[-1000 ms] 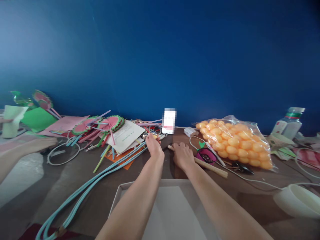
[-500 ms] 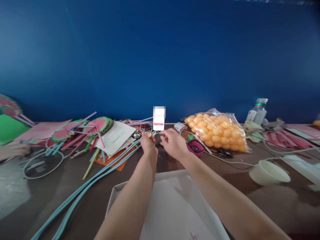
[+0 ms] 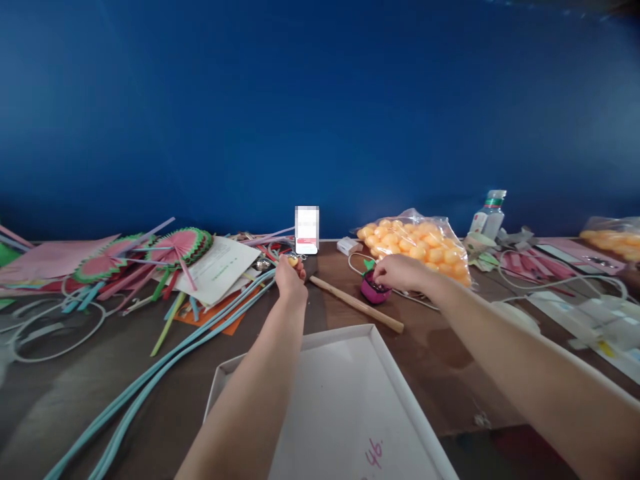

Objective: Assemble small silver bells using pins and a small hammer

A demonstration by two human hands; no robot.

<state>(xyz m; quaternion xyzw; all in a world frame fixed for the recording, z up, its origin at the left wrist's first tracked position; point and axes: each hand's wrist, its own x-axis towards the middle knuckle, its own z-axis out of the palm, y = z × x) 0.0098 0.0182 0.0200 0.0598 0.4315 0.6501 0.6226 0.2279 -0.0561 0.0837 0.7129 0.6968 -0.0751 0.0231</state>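
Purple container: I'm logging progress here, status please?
Right hand at mouth of purple container. Left hand at small gold-coloured piece, grip unclear. Wooden stick in front of container, touching neither hand.

– What lies between the left hand [image 3: 291,279] and right hand [image 3: 400,272]?
– The stick [image 3: 357,304]; the pot [image 3: 374,292] sits under the right fingertips.
– Behind the left hand?
– The phone [image 3: 307,237]. Fans [image 3: 181,248] lie left.
– Behind the right?
– The bag of balls [image 3: 419,245].
– Nearer than both?
– The tray [image 3: 345,400].

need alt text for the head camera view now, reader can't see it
A person's right hand reaches into a small purple container while the left hand holds a small gold-coloured object. A wooden stick and shallow white box lie on the brown table.
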